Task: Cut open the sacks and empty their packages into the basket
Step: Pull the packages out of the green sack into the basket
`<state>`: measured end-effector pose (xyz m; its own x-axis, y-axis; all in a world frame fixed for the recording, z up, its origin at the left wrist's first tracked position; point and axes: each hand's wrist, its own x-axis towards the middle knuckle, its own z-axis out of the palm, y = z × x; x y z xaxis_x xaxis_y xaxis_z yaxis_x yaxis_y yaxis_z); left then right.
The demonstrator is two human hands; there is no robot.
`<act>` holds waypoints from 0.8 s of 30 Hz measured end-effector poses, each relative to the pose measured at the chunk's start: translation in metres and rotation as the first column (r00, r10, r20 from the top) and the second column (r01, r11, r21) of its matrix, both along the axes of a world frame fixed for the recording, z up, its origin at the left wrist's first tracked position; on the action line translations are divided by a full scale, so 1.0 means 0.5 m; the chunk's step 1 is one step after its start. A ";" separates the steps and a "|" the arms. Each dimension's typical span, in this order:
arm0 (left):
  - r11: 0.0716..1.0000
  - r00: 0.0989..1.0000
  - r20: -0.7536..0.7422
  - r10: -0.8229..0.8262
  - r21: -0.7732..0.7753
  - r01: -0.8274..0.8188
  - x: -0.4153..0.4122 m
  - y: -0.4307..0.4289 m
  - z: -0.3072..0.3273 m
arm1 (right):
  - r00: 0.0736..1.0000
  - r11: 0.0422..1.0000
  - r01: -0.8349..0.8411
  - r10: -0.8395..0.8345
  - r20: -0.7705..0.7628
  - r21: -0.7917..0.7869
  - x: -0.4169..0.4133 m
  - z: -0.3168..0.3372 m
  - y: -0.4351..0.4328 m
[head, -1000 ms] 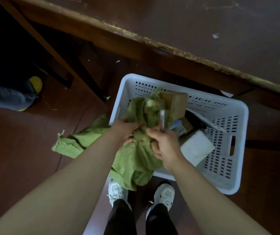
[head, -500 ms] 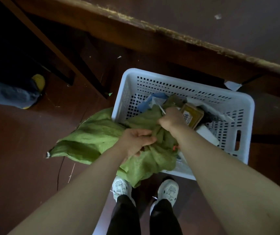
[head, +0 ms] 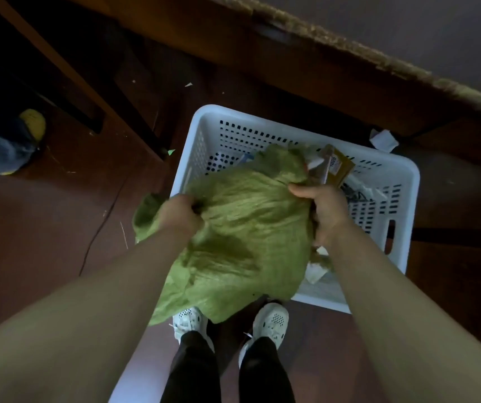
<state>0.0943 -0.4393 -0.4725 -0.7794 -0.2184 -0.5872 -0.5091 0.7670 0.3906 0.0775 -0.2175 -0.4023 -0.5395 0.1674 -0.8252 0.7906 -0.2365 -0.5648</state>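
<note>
Green woven sack (head: 248, 234), crumpled, is held over the near-left part of the white perforated plastic basket (head: 262, 120). Its lower end hangs past the basket's near wall, just above the person's white shoes (head: 271, 319).

Left hand (head: 178, 216) grips the sack's left edge, fingers curled tight into a bunched fold. Right hand (head: 326, 210) holds the right edge, thumb on top of the fabric and fingers wrapped under. Whether it holds anything else cannot be told.

The sack's far end lies inside the basket, touching a brown labelled package (head: 339, 167) that is tilted against the far side. White packets (head: 315, 274) show in the basket beside the right wrist, partly hidden.

The basket sits on a dark red-brown floor (head: 44, 242), close under a worn wooden table edge (head: 306, 53). Paper scrap (head: 383, 141) lies just beyond the far right corner. Another person's foot with a yellow sole (head: 31, 126) is at far left, well apart.
</note>
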 end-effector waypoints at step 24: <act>0.466 0.861 0.436 0.260 0.725 -0.508 -0.002 0.052 0.166 | 0.943 0.674 -0.200 0.330 -0.047 0.711 0.047 -0.088 0.063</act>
<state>0.0931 -0.4135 -0.3896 -0.5517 0.1922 -0.8116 -0.8338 -0.1055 0.5419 0.1012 -0.1862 -0.4461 -0.7621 0.4801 -0.4345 0.6422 0.4748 -0.6017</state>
